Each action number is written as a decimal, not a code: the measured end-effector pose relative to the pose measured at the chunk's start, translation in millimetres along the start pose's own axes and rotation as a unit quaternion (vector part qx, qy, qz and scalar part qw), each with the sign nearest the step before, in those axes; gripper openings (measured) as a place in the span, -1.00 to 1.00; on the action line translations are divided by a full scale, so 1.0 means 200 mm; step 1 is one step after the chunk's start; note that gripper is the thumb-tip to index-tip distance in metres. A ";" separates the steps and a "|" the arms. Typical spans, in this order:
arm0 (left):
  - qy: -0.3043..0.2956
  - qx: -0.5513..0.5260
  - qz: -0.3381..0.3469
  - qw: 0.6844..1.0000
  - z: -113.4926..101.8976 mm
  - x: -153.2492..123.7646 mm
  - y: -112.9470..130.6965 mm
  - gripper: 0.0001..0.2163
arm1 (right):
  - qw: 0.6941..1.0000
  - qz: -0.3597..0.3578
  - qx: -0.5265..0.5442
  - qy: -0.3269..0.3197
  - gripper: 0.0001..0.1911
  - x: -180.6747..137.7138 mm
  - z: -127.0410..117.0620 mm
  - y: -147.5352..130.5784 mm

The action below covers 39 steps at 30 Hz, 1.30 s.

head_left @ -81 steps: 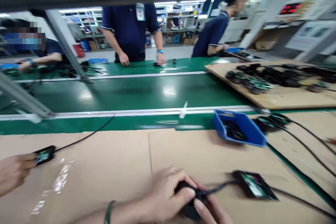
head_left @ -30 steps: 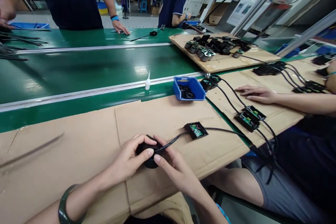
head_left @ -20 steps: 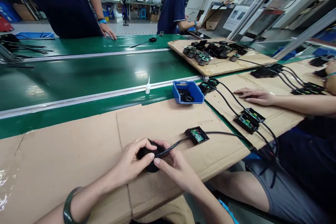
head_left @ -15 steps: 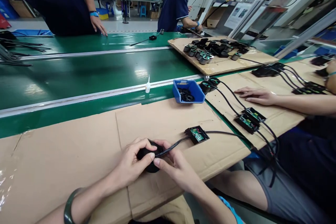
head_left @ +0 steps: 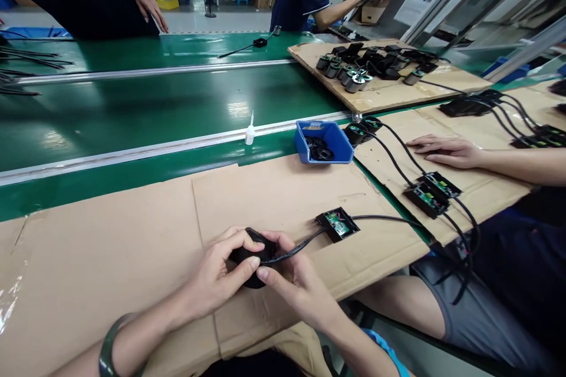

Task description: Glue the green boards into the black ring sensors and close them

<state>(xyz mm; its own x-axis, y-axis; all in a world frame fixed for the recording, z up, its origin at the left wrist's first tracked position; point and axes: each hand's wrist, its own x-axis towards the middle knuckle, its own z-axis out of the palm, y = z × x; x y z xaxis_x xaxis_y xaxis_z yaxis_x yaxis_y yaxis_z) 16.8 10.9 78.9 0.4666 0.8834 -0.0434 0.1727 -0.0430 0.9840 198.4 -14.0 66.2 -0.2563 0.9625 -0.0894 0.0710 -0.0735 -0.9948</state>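
Observation:
Between my two hands is a round black housing, partly covered by my fingers, resting on or just above the cardboard. My left hand grips its left side with thumb and fingers. From the right, my right hand closes on the same housing, its thumb tip near the left thumb where a black cable comes out. That cable runs to an open black box with a green circuit board inside, lying right of my hands. Another cable leaves the box toward the right.
A blue bin of black rings stands behind the cardboard sheet, near a small white bottle. At right, a co-worker's hand lies beside more wired boxes. A board with motor-like parts sits farther back.
My hands keep their hold on the black housing with little movement. The view has tilted slightly downward. A person at the back has raised their arms.

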 end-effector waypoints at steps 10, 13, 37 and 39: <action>-0.014 0.036 0.025 0.999 -0.01 -0.01 0.01 -0.93 | 0.999 -0.009 0.035 -0.013 -0.59 -0.02 0.00 -0.02; -0.011 0.029 0.027 0.999 -0.01 -0.02 0.01 -0.94 | 1.000 -0.013 0.018 -0.012 -0.59 -0.01 0.00 -0.03; -0.017 -0.060 -0.036 0.997 -0.01 0.09 0.02 -0.89 | 0.993 0.076 0.081 -0.026 -0.50 0.05 -0.06 0.02; -0.016 -0.062 -0.043 0.997 -0.02 0.10 0.02 -0.87 | 0.993 0.068 0.090 -0.020 -0.55 0.06 -0.06 0.01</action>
<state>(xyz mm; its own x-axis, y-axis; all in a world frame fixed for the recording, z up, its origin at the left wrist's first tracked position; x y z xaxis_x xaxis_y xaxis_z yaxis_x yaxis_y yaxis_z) 23.3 30.5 82.8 0.4820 0.8662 -0.1313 0.1056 0.0914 0.9902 207.0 0.5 63.4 -0.2941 0.9298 -0.2215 -0.0656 -0.2508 -0.9658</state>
